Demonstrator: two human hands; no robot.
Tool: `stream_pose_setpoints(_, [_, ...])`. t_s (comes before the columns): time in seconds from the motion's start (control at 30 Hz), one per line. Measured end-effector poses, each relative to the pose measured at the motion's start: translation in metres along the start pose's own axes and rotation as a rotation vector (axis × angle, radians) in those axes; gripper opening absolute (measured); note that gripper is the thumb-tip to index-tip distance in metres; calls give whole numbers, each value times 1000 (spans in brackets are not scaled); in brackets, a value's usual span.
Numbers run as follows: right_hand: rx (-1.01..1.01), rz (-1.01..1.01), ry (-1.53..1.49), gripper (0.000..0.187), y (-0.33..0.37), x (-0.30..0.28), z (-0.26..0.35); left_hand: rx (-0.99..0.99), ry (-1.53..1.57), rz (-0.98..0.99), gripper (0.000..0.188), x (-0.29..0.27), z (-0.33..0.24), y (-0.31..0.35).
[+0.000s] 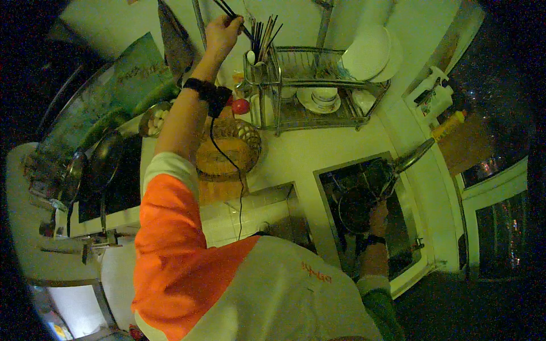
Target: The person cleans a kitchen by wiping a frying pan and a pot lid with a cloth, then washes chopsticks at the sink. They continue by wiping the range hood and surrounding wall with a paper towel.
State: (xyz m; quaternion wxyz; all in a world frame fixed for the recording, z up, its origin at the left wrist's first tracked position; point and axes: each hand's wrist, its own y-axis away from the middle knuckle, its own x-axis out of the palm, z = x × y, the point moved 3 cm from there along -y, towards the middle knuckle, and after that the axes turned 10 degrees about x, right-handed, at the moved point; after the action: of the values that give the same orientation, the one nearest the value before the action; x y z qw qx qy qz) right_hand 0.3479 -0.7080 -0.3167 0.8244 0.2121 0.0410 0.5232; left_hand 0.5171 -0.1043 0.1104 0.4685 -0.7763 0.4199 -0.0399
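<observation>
My left hand [223, 35] is raised high, its fingers closed on a few dark chopsticks [226, 8]. Just right of it, more chopsticks [265, 35] and a white-tipped spoon [251, 56] stand upright in a holder [259, 70] on the dish rack. Low on the right, my right hand [377, 213] reaches into the dark sink [392, 238]. Beside it is a dark round vessel [354, 210], perhaps a pot or pan. The dim light hides the right fingers, so their grip is unclear. A metal faucet [414, 157] extends over the sink.
The two-tier metal dish rack [318, 122] carries bowls and white plates [367, 54]. A woven basket [227, 153] and a red round item [240, 106] lie near my left arm. Pans [108, 156] sit on the left; a cable hangs from my left wrist band.
</observation>
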Motion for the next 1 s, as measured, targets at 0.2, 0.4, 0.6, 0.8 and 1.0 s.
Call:
stream_pose_setpoints(0.2, [-14, -58, 72, 27, -5, 9, -3, 92, -292, -66, 36, 47, 79, -33])
stream_pose_setpoints(0.4, [-34, -118, 136, 27, -9, 6, -4, 172, -384, 10, 32, 90, 114, -43])
stream_pose_setpoints(0.6, [-62, -171, 209, 27, -6, -2, 1, 93, -408, 260, 37, 119, 145, -31])
stream_pose_setpoints(0.8, [-168, -207, 352, 26, -20, -5, 13, 34, -372, 502, 48, 144, 188, -24])
stream_pose_setpoints(1.0, [-211, -172, 353, 26, -48, -17, 23, 40, -49, 386, 42, 83, 108, 7])
